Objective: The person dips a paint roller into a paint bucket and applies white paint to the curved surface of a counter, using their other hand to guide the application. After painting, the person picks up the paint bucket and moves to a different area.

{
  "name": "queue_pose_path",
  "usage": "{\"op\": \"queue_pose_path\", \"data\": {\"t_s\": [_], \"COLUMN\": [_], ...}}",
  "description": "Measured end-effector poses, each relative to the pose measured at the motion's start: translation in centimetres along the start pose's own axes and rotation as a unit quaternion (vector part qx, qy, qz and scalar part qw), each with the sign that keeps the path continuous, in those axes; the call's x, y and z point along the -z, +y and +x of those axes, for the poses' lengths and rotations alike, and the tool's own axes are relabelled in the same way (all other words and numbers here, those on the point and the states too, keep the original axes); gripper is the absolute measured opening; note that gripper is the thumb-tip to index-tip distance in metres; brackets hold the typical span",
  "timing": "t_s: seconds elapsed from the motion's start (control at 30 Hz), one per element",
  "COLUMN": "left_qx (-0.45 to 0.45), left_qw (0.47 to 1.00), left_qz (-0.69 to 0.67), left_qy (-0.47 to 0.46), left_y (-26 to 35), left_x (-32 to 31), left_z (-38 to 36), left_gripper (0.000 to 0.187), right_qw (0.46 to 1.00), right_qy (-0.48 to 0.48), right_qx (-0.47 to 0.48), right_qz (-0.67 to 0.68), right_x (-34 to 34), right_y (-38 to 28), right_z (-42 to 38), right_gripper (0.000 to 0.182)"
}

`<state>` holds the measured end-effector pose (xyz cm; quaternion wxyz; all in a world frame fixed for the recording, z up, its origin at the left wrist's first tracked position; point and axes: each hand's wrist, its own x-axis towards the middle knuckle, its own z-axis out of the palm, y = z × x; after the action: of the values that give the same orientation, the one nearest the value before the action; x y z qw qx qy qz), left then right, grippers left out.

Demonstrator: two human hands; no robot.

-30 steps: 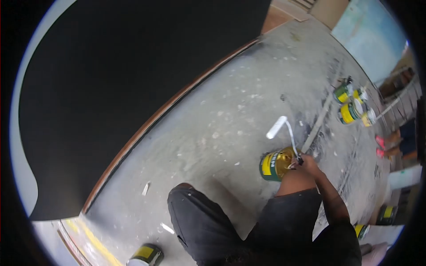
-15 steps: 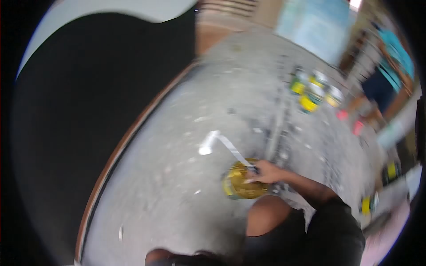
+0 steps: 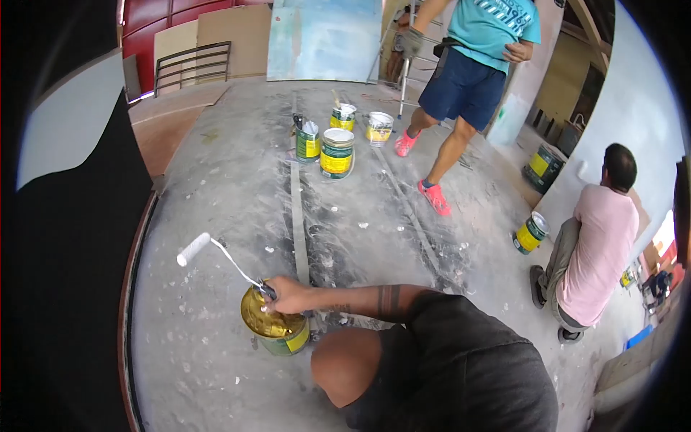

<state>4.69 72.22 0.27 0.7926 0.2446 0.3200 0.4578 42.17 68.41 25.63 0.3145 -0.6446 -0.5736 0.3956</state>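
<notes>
My right hand (image 3: 288,295) is closed around the dark handle of a paint roller (image 3: 194,249). The roller's thin metal frame reaches up and left, and its white sleeve hangs over the grey floor. Directly below my fingers stands a paint can (image 3: 286,341) with a gold-coloured top and a green and yellow label. My bent knee (image 3: 347,366) is close to the can's right side. My left hand is out of view.
Several paint cans (image 3: 337,153) stand ahead, one with a brush handle sticking out. A person in a turquoise shirt (image 3: 493,32) stands behind them. On the right, a person in pink (image 3: 597,252) squats by a pale panel (image 3: 633,115). A black panel (image 3: 72,288) lines the left.
My view has swung to the right and sharpened, so the can and my hand appear farther left. The squatting person now shows fully. My right hand still grips the roller over the can.
</notes>
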Motion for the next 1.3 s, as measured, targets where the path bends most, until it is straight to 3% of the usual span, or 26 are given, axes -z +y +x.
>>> {"op": "queue_pose_path", "data": {"t_s": [0.07,0.27,0.63,0.7,0.73,0.77,0.83,0.87,0.9,0.93,0.97,1.1,1.2,1.23,1.3], "left_qx": [0.011,0.078,0.067,0.042,0.022,-0.002,-0.060,-0.090,-0.117,-0.140,-0.160,-0.226,-0.312,-0.341,-0.383], "left_qw": [1.000,0.996,0.998,0.999,0.999,0.998,0.989,0.983,0.975,0.966,0.958,0.918,0.858,0.833,0.788], "left_qz": [0.004,0.023,0.006,0.001,0.000,-0.001,-0.003,-0.007,-0.011,-0.017,-0.026,-0.048,-0.063,-0.068,-0.079], "left_qy": [-0.014,-0.033,-0.017,0.009,0.032,0.060,0.133,0.160,0.189,0.216,0.238,0.322,0.403,0.431,0.476], "left_y": [0.0,-2.0,-2.2,-0.6,1.1,2.8,6.9,8.2,9.2,9.6,9.6,9.0,8.8,8.0,5.8], "left_x": [-1.2,-3.6,-7.4,-6.7,-5.6,-4.1,-0.2,1.5,3.1,4.3,5.0,7.6,8.5,8.2,6.7], "left_z": [1.4,2.4,4.7,3.8,2.6,0.9,-4.7,-6.8,-9.3,-11.7,-13.5,-20.7,-30.3,-34.0,-39.1], "left_gripper": [0.049,0.049,0.047,0.047,0.047,0.047,0.047,0.047,0.047,0.046,0.046,0.046,0.046,0.045,0.045], "right_qw": [0.997,0.990,0.966,0.943,0.952,0.946,0.949,0.957,0.957,0.950,0.962,0.961,0.963,0.965,0.966], "right_qy": [0.066,0.134,0.254,0.289,0.268,0.298,0.285,0.279,0.277,0.296,0.263,0.271,0.261,0.255,0.255], "right_qx": [0.010,0.036,-0.014,-0.031,-0.065,-0.029,-0.066,0.025,0.000,0.068,-0.003,0.017,0.017,0.024,0.031], "right_qz": [-0.048,-0.036,-0.040,-0.164,-0.131,-0.127,-0.114,-0.078,-0.087,-0.077,-0.070,-0.051,-0.067,-0.056,-0.030], "right_x": [1.5,7.0,15.0,16.2,16.9,17.3,19.1,19.9,20.4,21.0,21.7,23.9,25.0,27.0,28.9], "right_y": [1.2,1.1,5.4,7.1,7.2,7.5,8.8,9.1,9.4,10.6,9.5,11.9,11.1,15.6,18.2], "right_z": [0.9,0.1,1.3,1.9,1.4,0.5,0.7,-0.1,-0.1,0.1,-0.6,0.1,-0.1,1.8,3.3], "right_gripper": [0.028,0.028,0.024,0.033,0.043,0.045,0.048,0.045,0.040,0.035,0.029,0.022,0.019,0.019,0.021]}}
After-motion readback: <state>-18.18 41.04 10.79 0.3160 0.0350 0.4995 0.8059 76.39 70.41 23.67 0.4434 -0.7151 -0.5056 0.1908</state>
